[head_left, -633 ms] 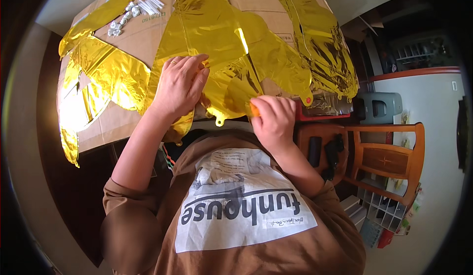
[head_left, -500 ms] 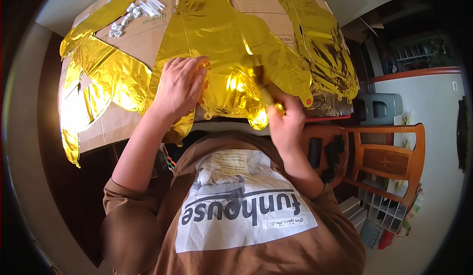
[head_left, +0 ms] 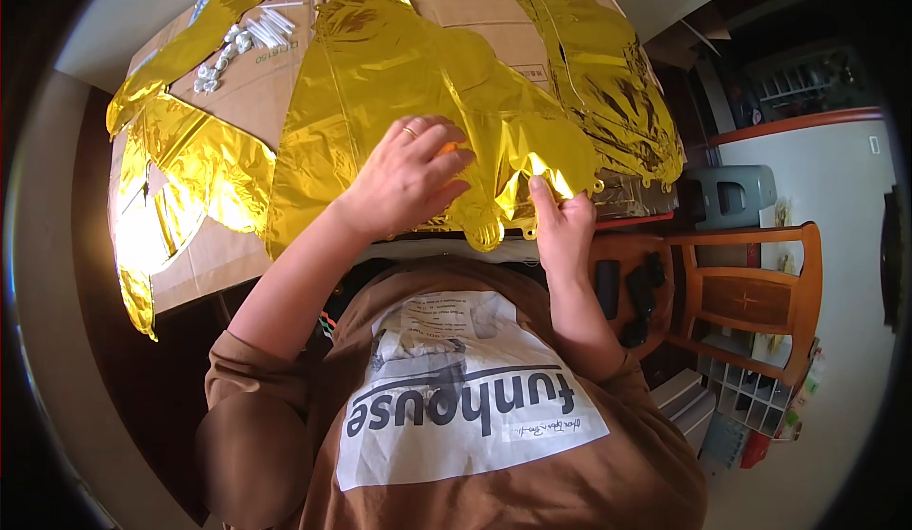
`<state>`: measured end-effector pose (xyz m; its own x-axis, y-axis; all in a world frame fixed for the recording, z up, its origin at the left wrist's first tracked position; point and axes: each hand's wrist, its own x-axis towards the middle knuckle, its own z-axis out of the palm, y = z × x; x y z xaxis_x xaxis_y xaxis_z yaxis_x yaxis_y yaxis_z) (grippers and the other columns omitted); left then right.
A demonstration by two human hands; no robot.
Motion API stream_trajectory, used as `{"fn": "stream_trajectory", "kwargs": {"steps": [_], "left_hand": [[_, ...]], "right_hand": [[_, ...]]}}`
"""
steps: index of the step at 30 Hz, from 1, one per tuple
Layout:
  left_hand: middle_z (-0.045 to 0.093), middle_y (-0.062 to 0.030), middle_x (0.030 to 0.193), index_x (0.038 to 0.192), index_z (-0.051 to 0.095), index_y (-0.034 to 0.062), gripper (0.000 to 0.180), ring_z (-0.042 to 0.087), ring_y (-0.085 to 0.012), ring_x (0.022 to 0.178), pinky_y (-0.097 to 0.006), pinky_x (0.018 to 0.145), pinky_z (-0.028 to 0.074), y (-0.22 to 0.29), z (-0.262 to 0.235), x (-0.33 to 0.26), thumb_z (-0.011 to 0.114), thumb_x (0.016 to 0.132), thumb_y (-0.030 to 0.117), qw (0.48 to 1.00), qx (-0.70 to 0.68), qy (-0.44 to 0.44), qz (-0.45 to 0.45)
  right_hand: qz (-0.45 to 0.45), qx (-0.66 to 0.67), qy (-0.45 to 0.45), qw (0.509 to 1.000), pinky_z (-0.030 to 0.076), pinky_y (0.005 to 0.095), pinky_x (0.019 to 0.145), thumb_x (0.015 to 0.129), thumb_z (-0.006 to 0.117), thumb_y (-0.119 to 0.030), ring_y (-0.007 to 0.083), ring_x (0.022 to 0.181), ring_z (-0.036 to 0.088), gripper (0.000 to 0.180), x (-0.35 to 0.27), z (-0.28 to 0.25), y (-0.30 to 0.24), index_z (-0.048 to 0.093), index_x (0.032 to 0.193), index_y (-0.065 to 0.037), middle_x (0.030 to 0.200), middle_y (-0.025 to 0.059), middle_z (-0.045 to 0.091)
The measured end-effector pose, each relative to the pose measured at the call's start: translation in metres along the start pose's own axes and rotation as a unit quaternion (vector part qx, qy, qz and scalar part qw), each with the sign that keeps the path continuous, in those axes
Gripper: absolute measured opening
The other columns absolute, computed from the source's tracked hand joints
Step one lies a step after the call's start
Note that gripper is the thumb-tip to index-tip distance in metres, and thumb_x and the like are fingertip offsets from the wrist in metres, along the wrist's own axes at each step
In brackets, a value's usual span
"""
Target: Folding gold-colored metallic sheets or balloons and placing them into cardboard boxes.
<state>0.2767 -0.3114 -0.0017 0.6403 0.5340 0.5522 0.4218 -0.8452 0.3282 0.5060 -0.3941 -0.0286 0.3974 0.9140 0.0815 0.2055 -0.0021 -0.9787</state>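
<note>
A flat, uninflated gold foil balloon (head_left: 380, 65) spreads over the near middle of a cardboard-topped surface, its lower edge reaching my body. My left hand (head_left: 407, 174), with a ring on one finger, hovers over or rests on its middle; the fingers bend loosely, thumb apart, and nothing shows in them. At the balloon's near right edge, my right hand (head_left: 567, 231) pinches the foil, thumb on top. The fingers beneath are partly hidden. Creased foil shines between the two hands.
More gold foil lies at the left (head_left: 214, 164) and at the right (head_left: 608, 74). White sticks (head_left: 271, 28) and small white pieces (head_left: 209, 76) sit on the cardboard (head_left: 285, 79) at the far left. A wooden chair (head_left: 746, 302) and a grey-green plastic stool (head_left: 741, 196) stand at right.
My left hand has moved right and its fingers have loosened. My right hand has come to the balloon's right edge, and the near foil now lies flatter and further right.
</note>
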Motion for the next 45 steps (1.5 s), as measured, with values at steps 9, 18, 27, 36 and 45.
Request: {"fn": "stream_trajectory", "kwargs": {"steps": [9, 18, 27, 36, 45], "left_hand": [[0.063, -0.0123, 0.119, 0.118, 0.071, 0.0076, 0.035, 0.060, -0.0325, 0.117, -0.046, 0.101, 0.048, -0.004, 0.011, -0.001, 0.078, 0.084, 0.018, 0.996, -0.059, -0.059, -0.003], [0.061, -0.0137, 0.126, 0.120, 0.069, 0.0067, 0.041, 0.058, -0.0353, 0.120, -0.047, 0.103, 0.047, -0.003, 0.011, -0.001, 0.079, 0.082, 0.016, 0.996, -0.063, -0.052, -0.029], [0.058, -0.0159, 0.136, 0.122, 0.068, 0.0055, 0.045, 0.051, -0.0388, 0.132, -0.047, 0.113, 0.043, -0.008, 0.013, -0.005, 0.077, 0.083, 0.024, 0.993, -0.072, -0.083, -0.051], [0.069, -0.0098, 0.126, 0.124, 0.070, 0.0119, 0.054, 0.057, -0.0401, 0.127, -0.054, 0.118, 0.036, -0.023, 0.021, -0.020, 0.078, 0.078, 0.039, 0.989, -0.087, -0.119, -0.022], [0.062, -0.0153, 0.139, 0.132, 0.066, 0.0096, 0.059, 0.050, -0.0413, 0.136, -0.055, 0.123, 0.031, -0.029, 0.028, -0.026, 0.077, 0.080, 0.035, 0.992, -0.065, -0.111, -0.002]], "right_hand": [[0.010, -0.007, -0.001, 1.000, 0.052, 0.0292, 0.067, 0.090, 0.076, -0.007, 0.0086, 0.074, 0.064, 0.016, -0.005, 0.001, -0.015, 0.070, 0.100, 0.004, 0.086, 0.0050, 0.074], [-0.084, -0.133, -0.008, 0.988, 0.054, 0.0335, 0.071, 0.093, 0.074, -0.007, 0.0178, 0.077, 0.072, 0.020, -0.004, -0.001, -0.020, 0.070, 0.109, 0.005, 0.093, 0.0121, 0.077], [-0.333, -0.224, -0.112, 0.909, 0.053, 0.0449, 0.089, 0.073, 0.074, -0.002, 0.0347, 0.103, 0.067, 0.043, -0.010, 0.013, -0.029, 0.069, 0.116, -0.003, 0.117, 0.0143, 0.069], [-0.313, -0.101, -0.286, 0.900, 0.043, 0.0502, 0.113, 0.088, 0.074, -0.017, 0.0320, 0.127, 0.062, 0.039, -0.008, -0.004, -0.034, 0.069, 0.125, -0.004, 0.134, 0.0166, 0.066], [-0.405, -0.307, -0.226, 0.831, 0.040, 0.0494, 0.115, 0.090, 0.068, -0.007, 0.0339, 0.133, 0.057, 0.039, 0.032, 0.005, -0.011, 0.067, 0.129, -0.002, 0.140, 0.0117, 0.064]]}}
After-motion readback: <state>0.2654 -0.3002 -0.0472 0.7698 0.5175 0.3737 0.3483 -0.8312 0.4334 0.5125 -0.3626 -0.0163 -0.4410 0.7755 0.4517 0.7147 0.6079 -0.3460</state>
